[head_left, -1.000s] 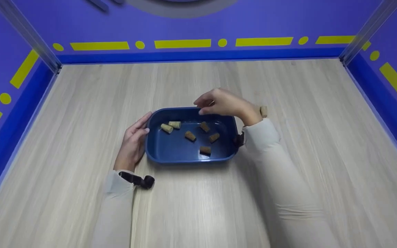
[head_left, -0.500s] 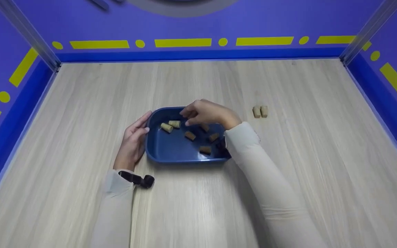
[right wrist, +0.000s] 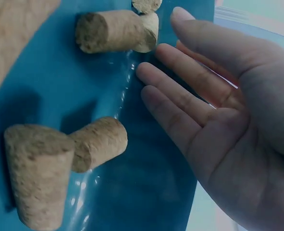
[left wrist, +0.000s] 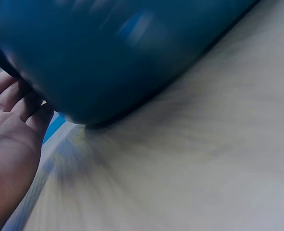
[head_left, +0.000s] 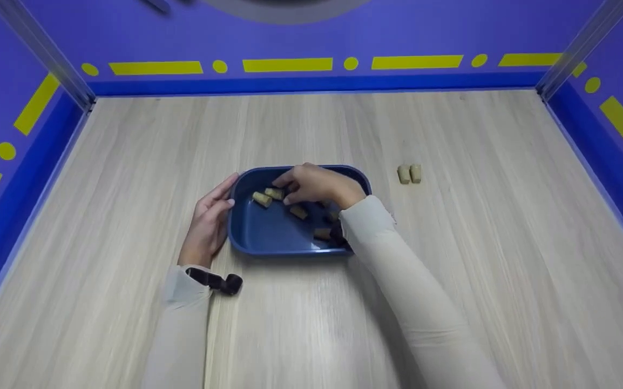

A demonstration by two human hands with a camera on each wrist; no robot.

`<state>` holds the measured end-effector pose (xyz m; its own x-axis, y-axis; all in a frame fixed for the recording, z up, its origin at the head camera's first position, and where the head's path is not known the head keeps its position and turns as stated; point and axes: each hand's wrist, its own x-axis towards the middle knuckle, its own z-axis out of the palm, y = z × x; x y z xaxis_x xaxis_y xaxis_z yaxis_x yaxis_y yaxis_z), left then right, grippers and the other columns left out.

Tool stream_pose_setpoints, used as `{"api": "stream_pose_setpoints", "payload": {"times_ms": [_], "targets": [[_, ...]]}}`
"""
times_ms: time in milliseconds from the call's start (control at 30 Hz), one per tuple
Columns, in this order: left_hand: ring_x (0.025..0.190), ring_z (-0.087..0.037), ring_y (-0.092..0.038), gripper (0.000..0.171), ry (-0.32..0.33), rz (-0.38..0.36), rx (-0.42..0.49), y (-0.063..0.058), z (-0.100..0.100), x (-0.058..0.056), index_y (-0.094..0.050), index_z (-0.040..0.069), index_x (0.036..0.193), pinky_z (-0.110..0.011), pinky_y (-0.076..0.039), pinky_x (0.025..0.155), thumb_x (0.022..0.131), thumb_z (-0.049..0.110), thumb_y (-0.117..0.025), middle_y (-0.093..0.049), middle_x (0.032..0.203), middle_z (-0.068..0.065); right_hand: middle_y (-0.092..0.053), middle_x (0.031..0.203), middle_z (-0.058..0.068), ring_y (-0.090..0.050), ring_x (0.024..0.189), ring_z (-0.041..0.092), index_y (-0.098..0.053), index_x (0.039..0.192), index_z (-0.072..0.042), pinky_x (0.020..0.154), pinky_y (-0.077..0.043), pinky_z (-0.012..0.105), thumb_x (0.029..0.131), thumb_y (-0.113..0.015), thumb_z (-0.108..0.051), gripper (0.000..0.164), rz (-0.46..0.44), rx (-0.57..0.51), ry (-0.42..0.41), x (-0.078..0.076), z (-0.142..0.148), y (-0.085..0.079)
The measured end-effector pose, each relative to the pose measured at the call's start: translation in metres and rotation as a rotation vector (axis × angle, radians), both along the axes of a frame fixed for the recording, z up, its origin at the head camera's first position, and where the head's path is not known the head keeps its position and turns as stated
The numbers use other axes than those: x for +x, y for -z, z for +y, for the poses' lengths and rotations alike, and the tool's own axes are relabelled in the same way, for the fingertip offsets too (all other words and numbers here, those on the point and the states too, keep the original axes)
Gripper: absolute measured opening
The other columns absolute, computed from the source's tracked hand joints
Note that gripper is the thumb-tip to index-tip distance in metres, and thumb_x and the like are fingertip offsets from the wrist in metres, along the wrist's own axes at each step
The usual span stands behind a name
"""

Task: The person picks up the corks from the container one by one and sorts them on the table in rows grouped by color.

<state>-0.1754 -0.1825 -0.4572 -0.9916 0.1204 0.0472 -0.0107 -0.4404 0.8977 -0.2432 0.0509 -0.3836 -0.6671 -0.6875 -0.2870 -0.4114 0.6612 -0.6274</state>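
A blue rectangular container (head_left: 268,253) with rounded corners stands on the table, several cork stoppers (head_left: 298,212) lying inside it. My left hand (head_left: 209,224) rests against its left end, straight fingers along the outer wall and thumb tip at the rim. Inside the container is my right hand (head_left: 314,183), thumb and fingers apart. Its fingertips are close to a pale cork (head_left: 274,193), beside which lies another pale cork (head_left: 262,199). In the right wrist view a cork (right wrist: 108,31) lies just beyond the fingers, with nothing between them. My right hand and wrist partly cover other corks.
Two corks (head_left: 410,174) stand side by side on the wood-grain table (head_left: 484,216), right of the container. Blue-purple walls (head_left: 311,43) with yellow markings border the table at the back and sides.
My right hand has moved left and down, from above the container's back rim into it near the pale corks. The two corks on the table have come into full view. My left hand stays put.
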Motion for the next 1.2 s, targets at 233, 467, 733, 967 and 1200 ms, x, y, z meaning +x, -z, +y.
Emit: {"api": "stream_pose_setpoints", "payload": {"times_ms": [233,467,733,967,1200], "targets": [[0.13,-0.006,-0.046,0.058,-0.021,0.003,-0.005,0.0011,0.0012,0.0004,-0.029,-0.013,0.144,-0.022,-0.039,0.107,0.086,-0.011,-0.038,-0.03,0.153,-0.021,-0.065,0.126,0.005,-0.061,0.112,0.017,-0.061,0.131,-0.012,0.097,-0.05,0.032,0.09,-0.066,-0.014,0.042,0.064,0.01,-0.037,0.0011,-0.0046,0.0073],[0.133,-0.01,-0.044,0.057,-0.016,0.018,0.012,0.0021,0.0019,-0.0016,-0.031,-0.013,0.143,-0.021,-0.04,0.106,0.087,-0.012,-0.038,-0.037,0.151,-0.019,-0.069,0.118,0.002,-0.061,0.1,0.014,-0.068,0.122,-0.013,0.093,-0.05,0.031,0.088,-0.067,-0.01,0.034,0.074,-0.008,-0.02,0.0024,-0.0052,0.0061],[0.129,-0.007,-0.047,0.057,-0.006,0.014,0.005,0.0007,0.0009,0.0,-0.028,-0.013,0.144,-0.021,-0.042,0.104,0.088,-0.011,-0.038,-0.037,0.151,-0.018,-0.071,0.106,0.008,-0.068,0.074,0.019,-0.067,0.121,-0.007,0.077,-0.055,0.027,0.085,-0.061,0.008,0.039,0.007,-0.044,-0.002,0.0049,-0.006,0.0073],[0.131,-0.009,-0.044,0.057,-0.012,0.012,0.005,0.0002,0.0015,-0.0004,-0.029,-0.013,0.144,-0.023,-0.039,0.107,0.087,-0.011,-0.038,-0.033,0.152,-0.02,-0.071,0.09,0.007,-0.067,0.065,0.024,-0.069,0.115,-0.005,0.063,-0.055,0.026,0.087,-0.066,-0.003,0.028,0.008,-0.016,-0.016,0.0061,-0.0078,0.008],[0.135,-0.011,-0.041,0.057,-0.022,0.009,-0.004,0.0002,0.0012,-0.0007,-0.031,-0.011,0.144,-0.021,-0.038,0.107,0.087,-0.011,-0.038,-0.031,0.153,-0.021,-0.069,0.082,0.006,-0.066,0.064,0.023,-0.073,0.099,-0.007,0.06,-0.051,0.023,0.086,-0.07,-0.009,0.013,0.042,0.022,-0.041,0.0076,-0.0089,0.0084]]}}
